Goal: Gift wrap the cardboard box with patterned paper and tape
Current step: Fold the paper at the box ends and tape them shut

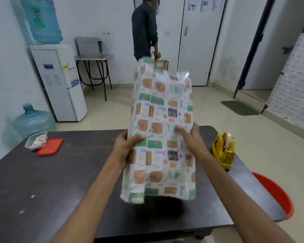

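Observation:
A folded sheet of patterned wrapping paper, white with orange, green and purple squares, is held up above the dark table. My left hand grips its left edge, thumb on the front. My right hand is at the paper's right side, with its fingers lying straight across the front. A yellow tape dispenser with a roll of clear tape stands at the table's right edge. No cardboard box is in sight.
A clear plastic container and its red lid lie at the table's far left. A red tub sits on the floor at the right. A person stands beyond the table by a small wooden stool. Water dispenser at the left wall.

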